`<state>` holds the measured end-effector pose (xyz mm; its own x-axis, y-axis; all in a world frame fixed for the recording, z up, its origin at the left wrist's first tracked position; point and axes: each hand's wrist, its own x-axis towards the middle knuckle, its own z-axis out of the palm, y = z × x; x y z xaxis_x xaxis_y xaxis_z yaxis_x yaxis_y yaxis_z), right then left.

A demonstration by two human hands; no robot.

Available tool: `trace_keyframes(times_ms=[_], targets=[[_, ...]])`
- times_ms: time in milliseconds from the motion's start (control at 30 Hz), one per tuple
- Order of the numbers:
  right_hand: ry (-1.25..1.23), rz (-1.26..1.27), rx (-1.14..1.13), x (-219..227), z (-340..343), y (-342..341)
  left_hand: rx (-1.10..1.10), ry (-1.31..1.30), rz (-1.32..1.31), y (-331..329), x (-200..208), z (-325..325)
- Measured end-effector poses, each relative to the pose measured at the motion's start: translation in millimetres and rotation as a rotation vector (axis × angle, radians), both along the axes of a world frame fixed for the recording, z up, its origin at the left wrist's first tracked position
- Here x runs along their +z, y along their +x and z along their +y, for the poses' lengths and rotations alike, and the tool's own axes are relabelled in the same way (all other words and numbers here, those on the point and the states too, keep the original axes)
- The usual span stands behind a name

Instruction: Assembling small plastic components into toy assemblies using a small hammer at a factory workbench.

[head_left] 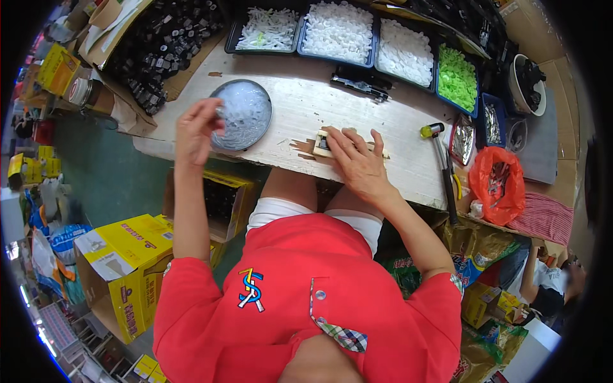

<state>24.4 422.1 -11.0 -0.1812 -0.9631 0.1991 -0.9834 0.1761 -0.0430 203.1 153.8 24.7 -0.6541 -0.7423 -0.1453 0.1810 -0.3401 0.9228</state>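
Note:
My left hand (201,127) is raised over the left rim of a round metal dish (268,115). Its thumb and fingertips are pinched together, on what I cannot make out. A glossy, translucent whitish mass (246,108) of small parts or gel fills the dish. On the worktable, my right hand (361,163) lies with fingers stretched out across a small cream-coloured block (321,148). A dark piece sits in the block's left end; the fingers hide much of the rest. Brown worn patches (303,148) mark the table beside the block.
Blue trays (338,32) of small white parts and a tray of green parts (456,76) line the back. Black parts fill a cardboard box (166,51) at left. A hammer (446,172), yellow-handled screwdriver (432,130) and red plastic bag (498,185) lie at right.

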Motion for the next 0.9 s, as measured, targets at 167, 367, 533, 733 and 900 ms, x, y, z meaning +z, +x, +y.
trace_keyframes(times_ms=[167,367,533,733,900], targets=[[0.009,0.138,0.001,0.3,-2.3,3.0,-0.401,-0.146,-0.007,-44.9,-0.4,49.5],[-0.362,-0.358,-0.135,0.2,1.1,-9.1,-0.455,-0.742,-0.064,-78.9,-13.3,89.1],[-0.425,-0.373,-0.144,-5.9,0.9,-9.1,-0.448,-0.985,-0.073,-90.0,-36.7,106.2],[-0.463,-0.407,-0.151,-7.7,1.8,-9.1,-0.446,-0.536,-0.084,-86.5,-44.3,108.6],[-0.473,-0.434,-0.156,-6.4,-0.6,-9.1,-0.438,-0.238,-0.177,-84.9,-52.7,98.1]])
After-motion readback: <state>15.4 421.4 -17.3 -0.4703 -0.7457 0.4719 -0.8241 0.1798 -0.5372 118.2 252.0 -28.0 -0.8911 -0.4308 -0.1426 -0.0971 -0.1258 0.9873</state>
